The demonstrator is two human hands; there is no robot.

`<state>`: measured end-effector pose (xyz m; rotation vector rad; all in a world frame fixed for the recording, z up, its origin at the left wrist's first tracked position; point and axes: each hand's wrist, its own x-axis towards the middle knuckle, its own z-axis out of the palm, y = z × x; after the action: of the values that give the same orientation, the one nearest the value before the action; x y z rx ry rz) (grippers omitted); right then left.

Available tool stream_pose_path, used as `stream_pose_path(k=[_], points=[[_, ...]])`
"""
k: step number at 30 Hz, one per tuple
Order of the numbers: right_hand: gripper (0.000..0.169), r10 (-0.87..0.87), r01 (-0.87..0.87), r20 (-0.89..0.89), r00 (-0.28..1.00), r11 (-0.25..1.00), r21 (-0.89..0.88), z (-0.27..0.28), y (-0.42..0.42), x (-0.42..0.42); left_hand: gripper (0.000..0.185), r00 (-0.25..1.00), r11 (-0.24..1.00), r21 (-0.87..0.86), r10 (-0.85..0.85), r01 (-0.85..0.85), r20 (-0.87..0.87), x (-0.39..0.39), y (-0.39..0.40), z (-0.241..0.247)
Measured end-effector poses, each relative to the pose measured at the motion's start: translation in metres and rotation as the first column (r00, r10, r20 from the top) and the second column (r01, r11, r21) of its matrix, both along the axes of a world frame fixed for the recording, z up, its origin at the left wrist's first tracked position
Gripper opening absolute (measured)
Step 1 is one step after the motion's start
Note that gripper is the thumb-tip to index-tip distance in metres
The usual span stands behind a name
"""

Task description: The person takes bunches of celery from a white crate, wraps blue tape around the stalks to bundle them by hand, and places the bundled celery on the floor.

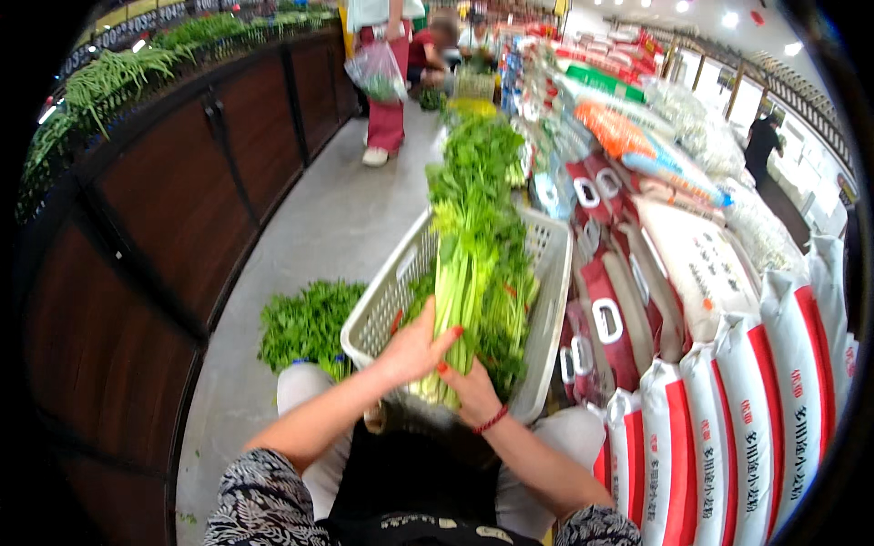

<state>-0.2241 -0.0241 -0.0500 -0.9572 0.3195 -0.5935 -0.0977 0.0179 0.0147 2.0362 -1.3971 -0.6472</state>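
A bunch of celery (464, 273) with pale stalks and leafy tops lies lengthwise over a white perforated plastic basket (556, 286), its cut ends towards me. My left hand (416, 348) grips the stalks from the left side. Closer to the cut ends, my right hand (471, 389) holds the same bunch from the right, with a red beaded bracelet at the wrist. Beneath and beside the bunch, more leafy greens (505, 334) with red bands fill part of the basket. The palms are hidden against the stalks.
Leafy green bundles (307, 317) lie on the floor left of the basket. Dark wooden cabinets (150, 177) with vegetables on top line the left. Flour sacks (703, 437) and stacked bags (689, 259) crowd the right. Ahead, a person stands holding a plastic bag (377, 72); others are farther back.
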Motion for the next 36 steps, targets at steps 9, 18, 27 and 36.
stream_pose_path(k=[9, 18, 27, 36], points=[[0.045, -0.051, 0.054, -0.036, 0.998, 0.994, 0.094, -0.035, 0.0, -0.008, 0.059, 0.98, 0.966, -0.233, 0.069, -0.112, -0.185, -0.019, -0.002, -0.065], [0.039, -0.039, 0.034, 0.049, 0.998, 0.994, 0.1, -0.019, -0.016, -0.01, 0.063, 0.994, 0.941, -0.337, 0.003, -0.039, -0.107, -0.032, -0.017, -0.035], [0.047, 0.015, -0.029, 0.245, 0.969, 0.998, 0.055, 0.016, -0.043, -0.017, 0.07, 0.98, 0.835, -0.55, -0.111, 0.001, -0.166, -0.04, -0.02, 0.001], [0.041, -0.316, 0.165, -0.091, 0.944, 0.696, -0.699, 0.004, -0.032, -0.003, 0.057, 0.626, 0.972, -0.228, -0.138, -0.065, -0.767, -0.017, -0.033, -0.029]])
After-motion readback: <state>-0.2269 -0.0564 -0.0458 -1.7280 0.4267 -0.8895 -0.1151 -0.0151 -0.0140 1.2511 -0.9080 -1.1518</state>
